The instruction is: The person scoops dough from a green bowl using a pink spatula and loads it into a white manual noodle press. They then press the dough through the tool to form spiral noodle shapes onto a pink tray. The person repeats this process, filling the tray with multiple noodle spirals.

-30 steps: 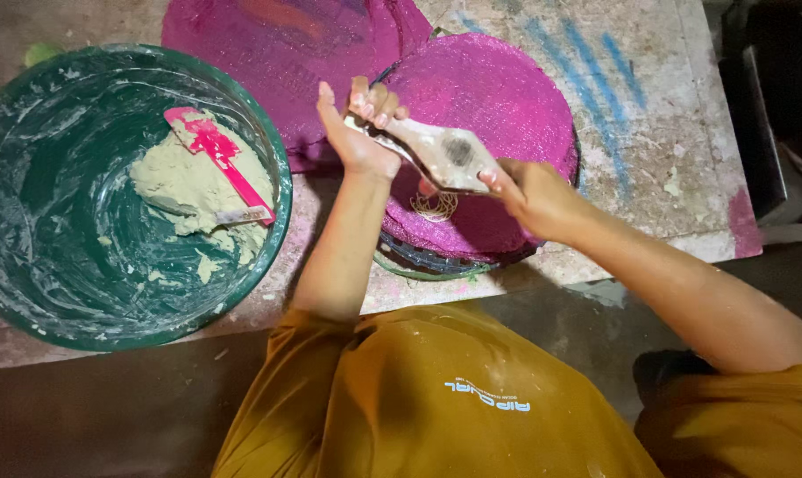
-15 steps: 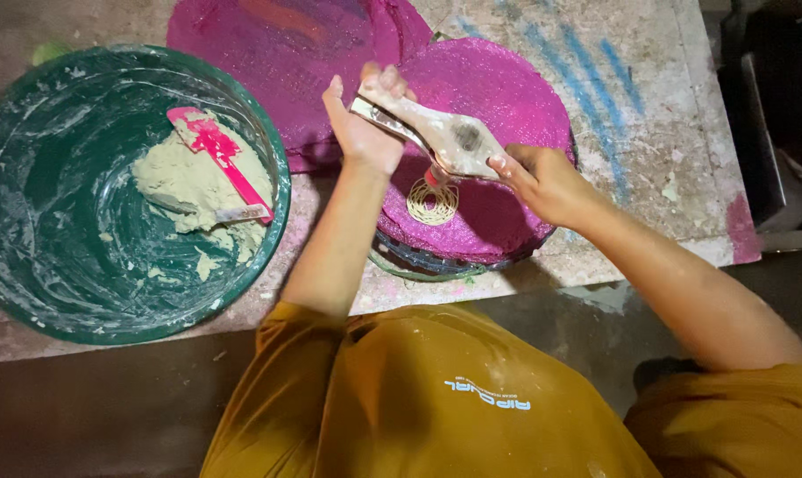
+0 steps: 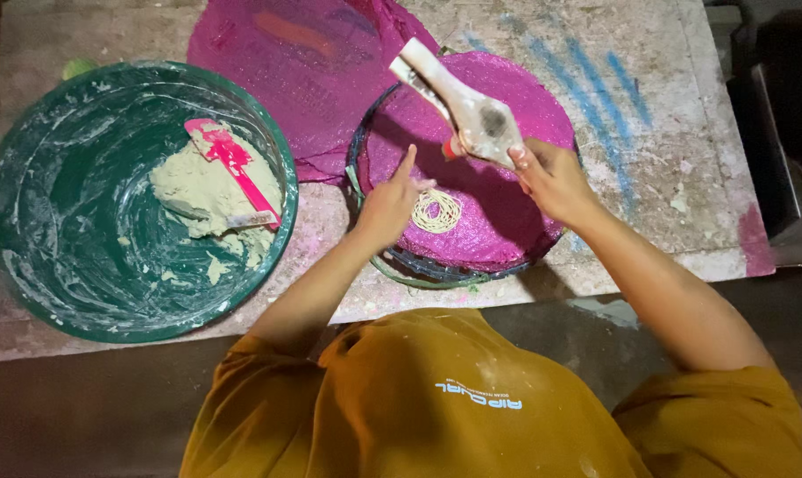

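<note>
My right hand [image 3: 551, 181] grips a dough-smeared wooden press [image 3: 463, 102], tilted up and away over a round tray [image 3: 374, 257] covered in pink mesh. A small coil of pale dough strands [image 3: 436, 211] lies on the mesh. My left hand [image 3: 390, 205] hovers beside the coil, index finger raised, holding nothing. To the left stands a large green basin [image 3: 29, 265] with a lump of pale dough [image 3: 197, 190] and a pink spatula [image 3: 233, 168] stuck in it.
A second pink mesh sheet [image 3: 304, 62] lies behind the tray on the worn, paint-streaked table [image 3: 667, 106]. The table's near edge runs just above my orange shirt [image 3: 436, 407]. A dark object [image 3: 782, 150] sits at the far right.
My left hand let go of the press and dropped beside the tray. The right hand swung the press upward. A dough coil now lies on the pink mesh.
</note>
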`<act>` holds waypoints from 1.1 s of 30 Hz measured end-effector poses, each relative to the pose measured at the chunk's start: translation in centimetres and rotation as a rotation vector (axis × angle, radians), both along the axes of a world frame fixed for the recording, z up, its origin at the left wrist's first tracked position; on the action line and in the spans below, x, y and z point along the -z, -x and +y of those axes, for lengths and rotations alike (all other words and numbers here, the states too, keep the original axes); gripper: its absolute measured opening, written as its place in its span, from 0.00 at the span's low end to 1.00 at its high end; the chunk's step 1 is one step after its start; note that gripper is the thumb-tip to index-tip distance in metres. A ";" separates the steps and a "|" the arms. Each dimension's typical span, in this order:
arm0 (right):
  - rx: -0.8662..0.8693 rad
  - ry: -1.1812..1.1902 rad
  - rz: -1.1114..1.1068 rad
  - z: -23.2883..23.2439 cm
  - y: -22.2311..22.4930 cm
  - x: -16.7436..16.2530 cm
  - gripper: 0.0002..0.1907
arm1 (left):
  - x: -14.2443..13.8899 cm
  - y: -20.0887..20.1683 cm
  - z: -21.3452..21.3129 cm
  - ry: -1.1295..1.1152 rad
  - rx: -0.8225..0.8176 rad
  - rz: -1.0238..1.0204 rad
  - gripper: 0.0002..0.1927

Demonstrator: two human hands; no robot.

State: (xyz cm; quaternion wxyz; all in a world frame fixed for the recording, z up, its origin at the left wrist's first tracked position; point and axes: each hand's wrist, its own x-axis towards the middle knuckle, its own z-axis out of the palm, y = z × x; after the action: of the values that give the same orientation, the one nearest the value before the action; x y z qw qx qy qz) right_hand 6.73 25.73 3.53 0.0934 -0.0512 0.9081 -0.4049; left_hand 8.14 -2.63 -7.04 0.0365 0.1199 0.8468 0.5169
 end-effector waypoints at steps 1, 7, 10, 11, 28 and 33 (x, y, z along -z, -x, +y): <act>0.010 0.025 0.007 0.3 -0.1 0.1 0.26 | -0.6 -1.3 -0.4 0.207 0.017 0.235 0.39; -0.034 0.137 0.026 -0.1 -2.0 -2.3 0.20 | -8.3 -4.5 -2.0 0.310 -0.036 0.733 0.29; -0.240 0.043 0.130 -2.0 -4.3 -6.4 0.23 | -13.9 -4.5 -2.5 0.317 -0.077 0.905 0.25; -0.328 -0.035 0.164 -2.7 -5.2 -8.3 0.23 | -15.7 -4.9 -2.6 0.265 0.055 0.808 0.23; -1.285 0.290 -0.191 -15.5 -10.4 -13.7 0.22 | -19.5 -14.5 -16.1 0.492 0.681 0.087 0.17; -1.223 0.461 -0.079 -18.9 -9.8 -13.5 0.24 | -14.8 -12.8 -24.6 0.705 0.414 -0.300 0.23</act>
State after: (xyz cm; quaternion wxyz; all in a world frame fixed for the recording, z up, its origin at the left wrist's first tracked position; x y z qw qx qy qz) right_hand 16.51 6.82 16.99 0.3266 -0.5624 0.6009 -0.4647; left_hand 20.89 -27.22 7.76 0.3008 0.1907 0.9150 0.1895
